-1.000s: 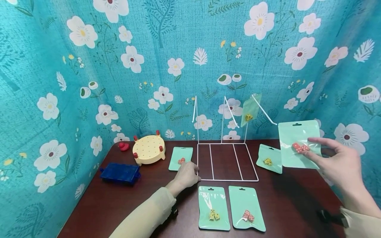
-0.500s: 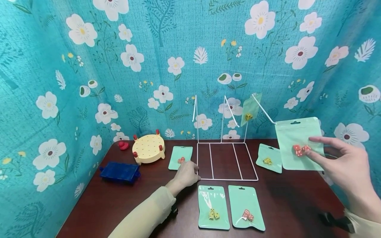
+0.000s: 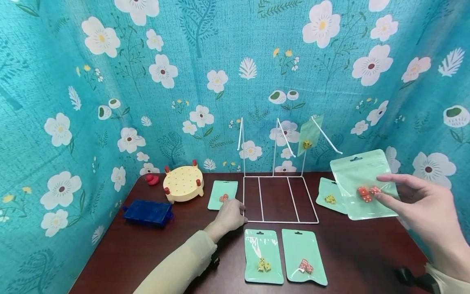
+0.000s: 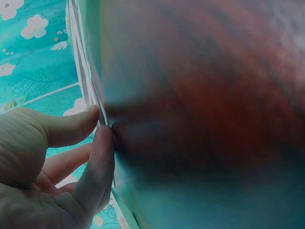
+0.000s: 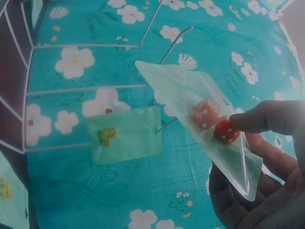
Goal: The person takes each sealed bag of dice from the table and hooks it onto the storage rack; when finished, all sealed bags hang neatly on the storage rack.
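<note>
My right hand point(image 3: 427, 204) pinches a mint-green zip pouch with red dice point(image 3: 352, 173) by its right side, thumb in front over the dice. The pouch is raised and tilted, its hang hole just below the tip of the right hook of a white wire rack point(image 3: 281, 222). Thumb and fingers of my left hand point(image 4: 71, 152) pinch the rack's wire, at the front left corner of its base. From the right hook hangs a pouch with yellow dice point(image 3: 311, 132). The middle hook point(image 3: 285, 136) and left hook point(image 3: 240, 136) carry nothing.
Another yellow-dice pouch point(image 3: 324, 188) lies right of the rack, partly covered by the held one. Two pouches, one yellow-dice point(image 3: 258, 245) and one red-dice point(image 3: 301, 245), lie in front. A red-dice pouch point(image 3: 224, 188), cream stool toy point(image 3: 183, 183), blue case point(image 3: 148, 213) and red duck point(image 3: 152, 179) are left.
The held pouch first rose slightly at the hook tip, then shifted left and down and tilted, now overlapping the pouch lying behind it. My left hand stays on the rack.
</note>
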The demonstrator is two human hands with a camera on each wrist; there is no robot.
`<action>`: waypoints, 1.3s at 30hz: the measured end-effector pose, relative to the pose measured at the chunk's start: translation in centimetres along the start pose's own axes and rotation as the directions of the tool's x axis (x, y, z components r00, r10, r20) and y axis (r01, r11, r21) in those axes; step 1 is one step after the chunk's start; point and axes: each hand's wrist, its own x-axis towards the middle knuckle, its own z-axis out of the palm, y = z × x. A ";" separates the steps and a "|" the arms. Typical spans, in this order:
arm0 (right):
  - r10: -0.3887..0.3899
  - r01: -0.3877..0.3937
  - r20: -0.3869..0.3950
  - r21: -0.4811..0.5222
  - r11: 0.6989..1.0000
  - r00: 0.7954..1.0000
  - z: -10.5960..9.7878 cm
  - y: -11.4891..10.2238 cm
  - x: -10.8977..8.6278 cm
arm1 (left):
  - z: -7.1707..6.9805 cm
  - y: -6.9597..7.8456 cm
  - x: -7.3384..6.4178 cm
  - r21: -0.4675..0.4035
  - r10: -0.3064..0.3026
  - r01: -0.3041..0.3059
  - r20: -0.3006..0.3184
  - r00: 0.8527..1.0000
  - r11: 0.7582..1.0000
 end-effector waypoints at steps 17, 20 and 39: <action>-0.045 0.036 0.075 0.115 0.993 0.996 1.5 -0.4 1.0 | 0.0 0.3 -0.1 -0.009 -0.005 0.005 0.002 1.000 1.000; -0.040 0.032 0.066 0.117 0.993 0.997 1.9 -0.3 1.2 | 0.0 0.4 -0.2 -0.011 -0.002 0.002 0.009 1.000 1.000; -0.006 -0.004 0.064 0.142 0.990 0.998 2.8 0.8 1.5 | 0.0 0.2 -0.1 -0.007 0.004 -0.004 -0.001 1.000 1.000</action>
